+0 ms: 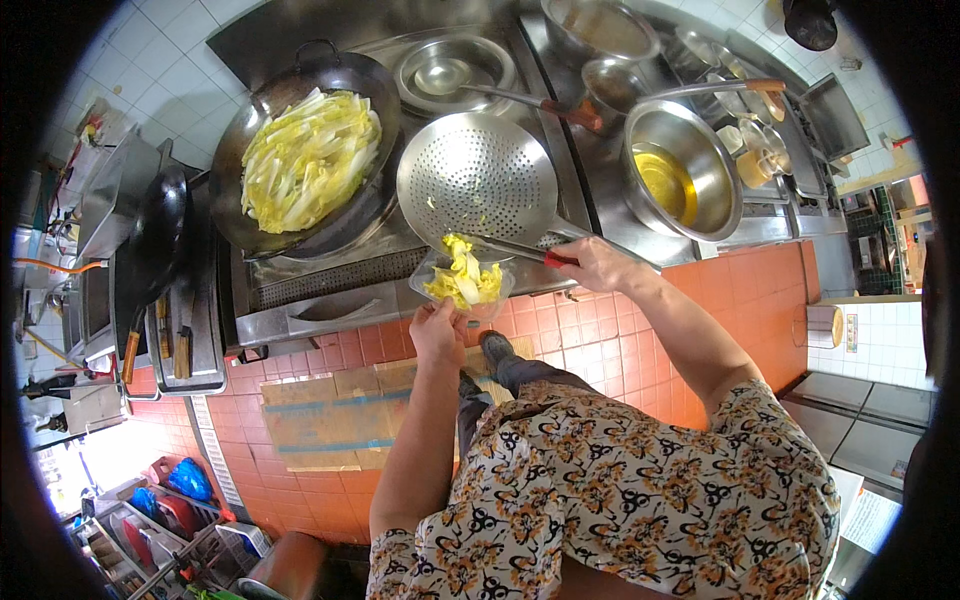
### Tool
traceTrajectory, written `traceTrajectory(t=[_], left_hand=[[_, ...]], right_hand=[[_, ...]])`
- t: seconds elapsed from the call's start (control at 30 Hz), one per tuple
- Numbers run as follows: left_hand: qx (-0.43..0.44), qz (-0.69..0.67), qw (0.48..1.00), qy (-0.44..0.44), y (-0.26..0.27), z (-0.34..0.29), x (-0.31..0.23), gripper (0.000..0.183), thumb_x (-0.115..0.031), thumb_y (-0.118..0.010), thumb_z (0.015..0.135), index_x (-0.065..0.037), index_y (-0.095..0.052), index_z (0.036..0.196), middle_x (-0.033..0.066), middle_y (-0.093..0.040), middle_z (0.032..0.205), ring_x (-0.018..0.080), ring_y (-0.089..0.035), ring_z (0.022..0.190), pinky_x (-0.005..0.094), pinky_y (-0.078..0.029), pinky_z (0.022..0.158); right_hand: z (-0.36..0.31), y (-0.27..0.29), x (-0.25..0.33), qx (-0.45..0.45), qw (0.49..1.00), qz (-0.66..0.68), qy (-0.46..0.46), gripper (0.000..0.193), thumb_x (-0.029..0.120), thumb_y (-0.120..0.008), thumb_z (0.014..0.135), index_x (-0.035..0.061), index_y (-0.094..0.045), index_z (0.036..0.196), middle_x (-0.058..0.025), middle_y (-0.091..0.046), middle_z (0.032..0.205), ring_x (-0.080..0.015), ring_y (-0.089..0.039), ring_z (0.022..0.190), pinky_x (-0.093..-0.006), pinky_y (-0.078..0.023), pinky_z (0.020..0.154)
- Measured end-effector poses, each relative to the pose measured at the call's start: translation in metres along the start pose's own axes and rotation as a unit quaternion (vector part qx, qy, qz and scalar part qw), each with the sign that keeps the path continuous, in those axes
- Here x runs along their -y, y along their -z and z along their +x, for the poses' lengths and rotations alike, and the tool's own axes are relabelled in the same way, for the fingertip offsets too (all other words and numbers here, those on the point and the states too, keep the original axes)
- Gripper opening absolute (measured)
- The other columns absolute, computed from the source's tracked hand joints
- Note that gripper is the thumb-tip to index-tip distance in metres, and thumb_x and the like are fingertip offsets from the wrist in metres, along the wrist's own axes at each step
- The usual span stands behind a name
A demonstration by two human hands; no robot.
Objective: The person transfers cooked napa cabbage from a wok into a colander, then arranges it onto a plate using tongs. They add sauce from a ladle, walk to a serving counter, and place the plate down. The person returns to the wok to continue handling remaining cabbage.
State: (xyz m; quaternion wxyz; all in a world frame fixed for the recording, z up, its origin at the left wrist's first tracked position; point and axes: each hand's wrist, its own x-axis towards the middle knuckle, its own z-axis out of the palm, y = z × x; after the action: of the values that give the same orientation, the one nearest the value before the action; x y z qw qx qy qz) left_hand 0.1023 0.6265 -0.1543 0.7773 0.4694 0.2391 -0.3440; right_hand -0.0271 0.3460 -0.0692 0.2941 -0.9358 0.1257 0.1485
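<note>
My left hand (437, 332) grips the edge of a clear plastic container (492, 308). Yellow-white cabbage leaves (466, 282) lie in it, some rising above the rim. My right hand (600, 265) is closed on red-handled metal tongs (515, 248), whose tips reach the leaves in the container; leaves partly hide the tips. Just beyond, a large perforated strainer (477, 175) rests on the stove with a few small leaf scraps on it. Its handle runs toward the right, passing close to my right hand. A big dark wok (229, 215) at the left holds a heap of sliced cabbage (312, 160).
A steel bowl of yellow oil (665, 188) stands right of the strainer. Behind it, a ladle (443, 76) lies over a round basin. Another wok (163, 235) and wooden-handled tools sit at far left. Flattened cardboard (330, 420) covers part of the red tiled floor.
</note>
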Motion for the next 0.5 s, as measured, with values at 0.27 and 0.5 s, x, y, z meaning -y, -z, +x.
traceTrajectory(t=[0.27, 0.5], left_hand=[[0.003, -0.011, 1.0, 0.0, 0.016, -0.005, 0.002, 0.015, 0.001, -0.061, 0.101, -0.005, -0.05, 0.109, 0.0124, -0.063, 0.116, 0.0271, -0.067, 0.108, 0.0479, -0.057, 0.096], [0.012, -0.013, 1.0, -0.006, 0.023, -0.019, 0.001, 0.019, 0.001, -0.058, 0.102, -0.003, -0.049, 0.118, 0.0156, -0.062, 0.125, 0.0297, -0.067, 0.114, 0.0476, -0.058, 0.096]], right_hand=[[-0.05, 0.029, 0.04, 0.021, 0.998, 0.057, -0.011, 0.031, 0.019, -0.064, 0.099, 0.0082, -0.069, 0.128, -0.0181, -0.075, 0.098, -0.0317, -0.073, 0.084, -0.0427, -0.057, 0.079], [-0.03, 0.015, 0.022, -0.033, 0.989, -0.073, -0.123, 0.032, 0.021, -0.062, 0.098, 0.0098, -0.069, 0.127, -0.0223, -0.073, 0.108, -0.0394, -0.07, 0.104, -0.0482, -0.053, 0.094]])
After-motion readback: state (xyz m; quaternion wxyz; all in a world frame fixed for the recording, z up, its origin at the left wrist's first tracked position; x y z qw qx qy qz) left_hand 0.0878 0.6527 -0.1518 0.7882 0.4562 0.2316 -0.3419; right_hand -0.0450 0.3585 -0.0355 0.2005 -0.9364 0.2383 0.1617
